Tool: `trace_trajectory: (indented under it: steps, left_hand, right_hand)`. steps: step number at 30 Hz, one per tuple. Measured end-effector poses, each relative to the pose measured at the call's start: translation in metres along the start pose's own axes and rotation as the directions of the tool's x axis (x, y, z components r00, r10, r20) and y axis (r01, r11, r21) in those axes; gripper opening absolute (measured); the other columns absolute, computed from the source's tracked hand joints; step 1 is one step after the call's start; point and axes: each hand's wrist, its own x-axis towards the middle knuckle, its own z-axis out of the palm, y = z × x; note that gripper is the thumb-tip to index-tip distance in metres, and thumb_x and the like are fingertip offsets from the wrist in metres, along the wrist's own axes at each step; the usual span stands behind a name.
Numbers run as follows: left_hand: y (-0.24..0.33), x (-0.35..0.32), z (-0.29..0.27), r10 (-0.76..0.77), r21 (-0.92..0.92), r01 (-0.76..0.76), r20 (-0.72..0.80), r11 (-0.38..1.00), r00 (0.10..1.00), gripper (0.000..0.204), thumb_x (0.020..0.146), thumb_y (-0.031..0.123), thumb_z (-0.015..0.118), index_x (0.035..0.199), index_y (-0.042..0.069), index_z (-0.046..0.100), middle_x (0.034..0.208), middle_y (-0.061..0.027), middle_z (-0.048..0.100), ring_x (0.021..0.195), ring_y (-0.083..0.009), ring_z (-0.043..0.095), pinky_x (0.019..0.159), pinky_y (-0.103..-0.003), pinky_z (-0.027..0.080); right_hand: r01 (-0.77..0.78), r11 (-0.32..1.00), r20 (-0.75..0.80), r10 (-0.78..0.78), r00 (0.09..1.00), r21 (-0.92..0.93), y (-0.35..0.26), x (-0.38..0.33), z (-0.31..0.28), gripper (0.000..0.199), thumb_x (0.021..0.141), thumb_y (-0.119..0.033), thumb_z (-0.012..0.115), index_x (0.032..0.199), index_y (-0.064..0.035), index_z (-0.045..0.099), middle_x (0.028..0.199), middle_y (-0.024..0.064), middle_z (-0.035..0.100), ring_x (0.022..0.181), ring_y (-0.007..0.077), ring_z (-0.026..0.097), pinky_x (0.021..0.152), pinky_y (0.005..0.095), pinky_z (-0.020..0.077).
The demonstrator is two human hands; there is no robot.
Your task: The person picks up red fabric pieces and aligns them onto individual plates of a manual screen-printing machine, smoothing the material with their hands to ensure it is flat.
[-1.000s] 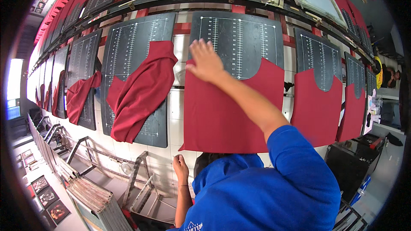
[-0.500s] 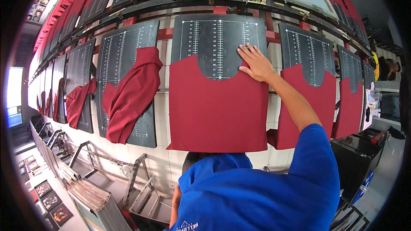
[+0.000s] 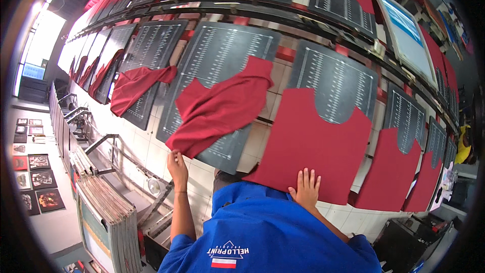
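A flat red cloth piece (image 3: pixel 318 146) lies smooth over a dark ruled board (image 3: pixel 336 81). My right hand (image 3: pixel 304 189) rests flat on its lower edge, fingers spread. On the neighbouring dark board (image 3: pixel 222 50) to the left, a crumpled red cloth (image 3: pixel 222 106) lies bunched and slanted. My left hand (image 3: pixel 177 166) reaches up and pinches the lowest corner of that crumpled cloth. My blue shirt fills the lower middle of the view.
More dark boards run in a curved row: one at left carries another bunched red cloth (image 3: pixel 136 83), those at right hold flat red pieces (image 3: pixel 391 172). A stack of frames (image 3: pixel 108 212) stands at lower left. A screen (image 3: pixel 404 30) hangs at upper right.
My right hand slid from the top of the flat red piece down to its lower edge. My left hand came up and took the corner of the crumpled cloth. The view shifted left.
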Motion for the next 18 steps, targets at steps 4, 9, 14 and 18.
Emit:
trace_trajectory:
  steps: [4, 9, 14, 18]
  left_hand:
    - [-0.027, 0.116, 0.009, 0.142, 0.103, -0.156, 0.132, 0.982, 0.981, 0.021, 0.097, 0.017, 0.06, 0.104, -0.002, 0.067, 0.097, -0.0191, 0.067, 0.091, -0.0334, 0.064, 0.081, -0.044, 0.05]
    - [0.006, 0.163, 0.043, 0.345, 0.081, -0.39, 0.327, 0.917, 0.88, 0.032, 0.085, 0.027, 0.076, 0.098, 0.001, 0.064, 0.096, -0.0194, 0.065, 0.094, -0.0394, 0.061, 0.082, -0.049, 0.047]
    - [-0.007, 0.18, 0.064, 0.547, -0.059, -0.585, 0.44, 0.809, 0.712, 0.015, 0.093, 0.017, 0.062, 0.093, 0.003, 0.058, 0.089, -0.0179, 0.064, 0.086, -0.0382, 0.061, 0.078, -0.05, 0.047]
    - [-0.007, 0.197, 0.04, 0.452, -0.096, -0.478, 0.525, 0.873, 0.721, 0.015, 0.096, 0.017, 0.058, 0.093, 0.002, 0.055, 0.086, -0.0188, 0.066, 0.085, -0.039, 0.064, 0.075, -0.051, 0.049]
  right_hand:
    - [-0.042, 0.999, -0.039, 0.043, 0.998, 0.026, -0.096, 0.067, -0.003, 0.085, 0.095, -0.065, 0.046, 0.15, -0.0007, 0.042, 0.16, 0.0196, 0.034, 0.15, 0.0418, 0.023, 0.118, 0.0664, 0.0147]
    - [-0.169, 0.855, -0.251, 0.324, 0.912, 0.49, -0.201, 0.167, -0.009, 0.066, 0.091, -0.052, 0.064, 0.13, 0.0005, 0.055, 0.151, 0.0208, 0.042, 0.139, 0.0436, 0.037, 0.112, 0.0595, 0.0271]
    - [-0.625, 0.686, -0.378, 0.727, 0.573, 0.372, -0.262, 0.239, -0.033, 0.059, 0.085, -0.053, 0.073, 0.107, 0.0003, 0.057, 0.117, 0.0218, 0.054, 0.113, 0.04, 0.052, 0.092, 0.0538, 0.0416]
    - [-0.635, 0.671, -0.243, 0.737, 0.631, 0.384, -0.293, 0.253, -0.041, 0.048, 0.087, -0.043, 0.074, 0.102, 0.0007, 0.06, 0.099, 0.0211, 0.063, 0.094, 0.0423, 0.06, 0.083, 0.0508, 0.0469]
